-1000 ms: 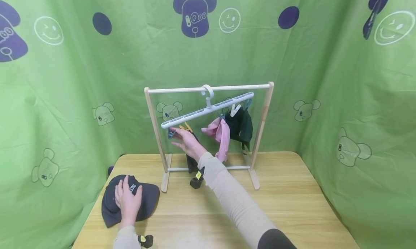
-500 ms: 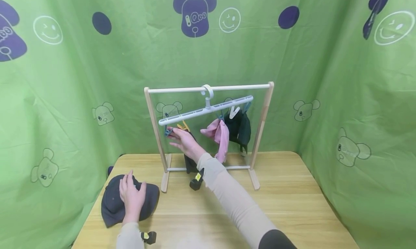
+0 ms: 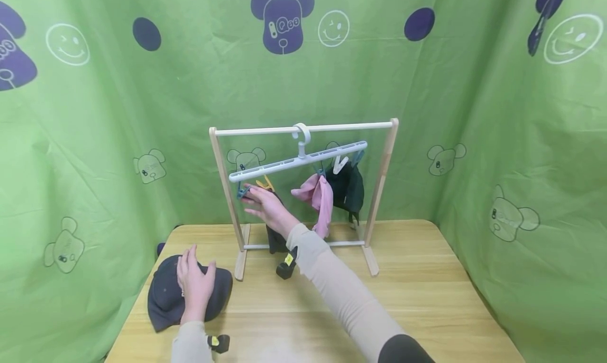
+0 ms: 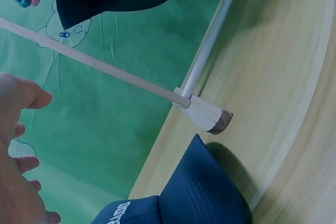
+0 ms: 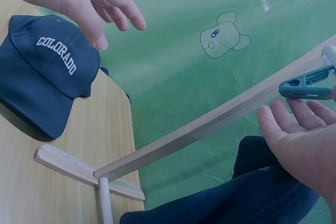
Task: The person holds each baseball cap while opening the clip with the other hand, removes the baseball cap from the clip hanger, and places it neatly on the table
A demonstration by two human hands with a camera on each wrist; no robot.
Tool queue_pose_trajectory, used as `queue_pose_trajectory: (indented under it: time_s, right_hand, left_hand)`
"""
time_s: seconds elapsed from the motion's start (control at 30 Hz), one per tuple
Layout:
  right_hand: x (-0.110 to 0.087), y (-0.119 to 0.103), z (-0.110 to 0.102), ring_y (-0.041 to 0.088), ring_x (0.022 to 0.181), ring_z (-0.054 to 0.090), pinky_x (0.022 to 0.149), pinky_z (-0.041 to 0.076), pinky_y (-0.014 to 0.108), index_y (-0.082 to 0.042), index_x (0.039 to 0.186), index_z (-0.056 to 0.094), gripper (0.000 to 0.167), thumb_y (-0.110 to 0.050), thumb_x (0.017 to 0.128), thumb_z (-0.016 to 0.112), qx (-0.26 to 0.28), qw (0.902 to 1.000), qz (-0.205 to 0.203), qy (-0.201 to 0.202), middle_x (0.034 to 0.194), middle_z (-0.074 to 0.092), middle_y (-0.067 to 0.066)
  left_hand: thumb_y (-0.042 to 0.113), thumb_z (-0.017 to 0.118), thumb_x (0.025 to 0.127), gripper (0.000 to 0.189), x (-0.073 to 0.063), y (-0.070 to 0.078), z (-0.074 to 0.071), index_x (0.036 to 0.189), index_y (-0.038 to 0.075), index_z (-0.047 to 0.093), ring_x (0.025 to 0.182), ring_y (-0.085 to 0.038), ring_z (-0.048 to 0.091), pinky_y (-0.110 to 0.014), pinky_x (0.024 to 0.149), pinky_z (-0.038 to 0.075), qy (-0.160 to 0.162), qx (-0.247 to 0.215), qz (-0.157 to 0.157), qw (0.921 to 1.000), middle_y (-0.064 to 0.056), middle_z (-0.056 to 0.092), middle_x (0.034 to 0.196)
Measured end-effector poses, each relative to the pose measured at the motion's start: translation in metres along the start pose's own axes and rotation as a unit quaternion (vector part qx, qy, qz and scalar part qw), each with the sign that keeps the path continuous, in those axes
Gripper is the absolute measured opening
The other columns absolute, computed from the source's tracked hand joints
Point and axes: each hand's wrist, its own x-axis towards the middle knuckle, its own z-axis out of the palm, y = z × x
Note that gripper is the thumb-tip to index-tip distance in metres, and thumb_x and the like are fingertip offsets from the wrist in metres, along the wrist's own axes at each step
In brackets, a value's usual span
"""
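At the lower left of the head view my left hand hovers over a navy baseball cap, fingers loosely bent and holding nothing. The left wrist view shows a gap between that hand and the cap. White "COLORADO" lettering marks the cap's front in the right wrist view. My right hand reaches up to the left end of a pale hanger. Its fingertips are at a teal clothespin there and appear to pinch it; the thumb's contact is partly hidden. The other fingers stay extended.
The hanger hooks over a wooden rack and tilts, left end lower. From it hang a dark cloth item by a yellow clip, a pink cloth and a dark green cap-like item. A white clip hangs among them.
The hanger's left end has risen slightly, and the right hand and teal clothespin have shifted a little left with it. The left hand has moved slightly right over the cap.
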Motion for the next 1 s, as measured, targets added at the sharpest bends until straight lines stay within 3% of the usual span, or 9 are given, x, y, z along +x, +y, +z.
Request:
queue_pose_trajectory:
  time_s: [0.3, 0.53, 0.8, 1.0]
  right_hand:
    - [-0.004, -0.001, 0.0, 0.036, 0.142, 0.038, 0.114, 0.037, 0.049, -0.004, 0.149, 0.033, 0.048, -0.021, 0.105, 0.038, -0.003, 1.0, 0.004, -0.001, 0.151, 0.042, 0.019]
    - [-0.007, 0.001, 0.001, 0.036, 0.141, 0.039, 0.111, 0.041, 0.046, -0.004, 0.147, 0.037, 0.047, -0.021, 0.104, 0.04, -0.015, 0.9998, 0.01, 0.002, 0.149, 0.046, 0.017]
    - [-0.01, 0.002, -0.003, 0.038, 0.14, 0.039, 0.116, 0.034, 0.05, -0.003, 0.146, 0.038, 0.046, -0.022, 0.105, 0.037, -0.035, 0.9991, 0.007, -0.025, 0.149, 0.045, 0.019]
    - [-0.014, 0.001, -0.006, 0.037, 0.137, 0.044, 0.113, 0.04, 0.044, -0.004, 0.146, 0.038, 0.045, -0.023, 0.105, 0.036, -0.047, 0.9981, 0.007, -0.039, 0.148, 0.046, 0.02]
  left_hand:
    - [0.017, 0.066, 0.088, 0.069, 0.002, 0.006, 0.004, 0.149, 0.009, 0.035, 0.144, -0.047, 0.015, -0.068, 0.114, 0.01, -0.011, -0.011, 0.011, 0.9998, -0.024, 0.026, 0.154]
    - [0.015, 0.065, 0.088, 0.065, 0.005, 0.012, 0.008, 0.146, 0.006, 0.038, 0.14, -0.049, 0.021, -0.067, 0.112, 0.017, -0.002, -0.024, 0.042, 0.9988, -0.025, 0.03, 0.152]
    - [0.015, 0.065, 0.09, 0.059, 0.007, 0.019, 0.012, 0.144, 0.005, 0.042, 0.139, -0.048, 0.027, -0.065, 0.111, 0.022, 0.005, -0.038, 0.059, 0.9975, -0.024, 0.034, 0.151]
    - [0.016, 0.064, 0.092, 0.058, 0.009, 0.025, 0.013, 0.144, 0.005, 0.042, 0.139, -0.045, 0.029, -0.063, 0.113, 0.023, 0.0, -0.044, 0.066, 0.9968, -0.023, 0.034, 0.151]
